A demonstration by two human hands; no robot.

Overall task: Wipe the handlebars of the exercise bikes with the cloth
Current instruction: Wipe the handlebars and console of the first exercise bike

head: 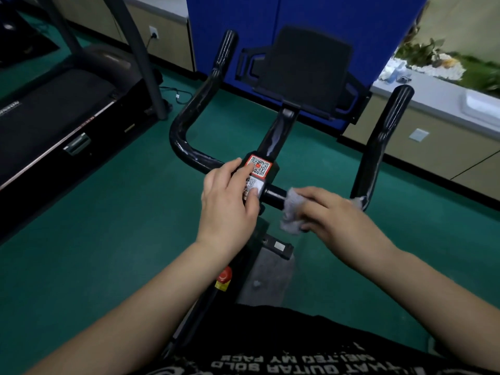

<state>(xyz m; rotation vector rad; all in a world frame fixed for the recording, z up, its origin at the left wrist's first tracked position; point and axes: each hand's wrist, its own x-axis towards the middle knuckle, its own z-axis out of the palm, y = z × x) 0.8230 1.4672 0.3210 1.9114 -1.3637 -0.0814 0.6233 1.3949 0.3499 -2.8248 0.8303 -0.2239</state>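
Handlebars: glossy black tubular handlebars (186,142) of the exercise bike, one crossbar running under both hands, with a horn curving up and away past each hand. Some whitish smears show on the bends.

Cloth: small crumpled grey cloth (290,212), wrapped over the right part of the crossbar, tucked under the right hand's fingers. A bit more of it pokes out past the far side of that hand, near the base of the right horn.

Right hand: right hand (332,212) palm down, fingers curled over the cloth and the bar, so it's gripping both together.

Left hand: left hand (230,196) lies flat and loose on the black centre clamp block (272,171), fingers spread, not clenched round anything. Fingertips touch the red-and-white QR code stickers (259,166) on top of the block.

Between the hands: short bare bit of black crossbar, just beside the cloth.

Beyond the hands: black stem going up to a dark flat tablet holder (308,69).

Below the hands: red round knob (224,274) on the bike frame, close to the left forearm.

Off to the left hand's side: black treadmill (67,112), well apart, on the green floor (108,253).
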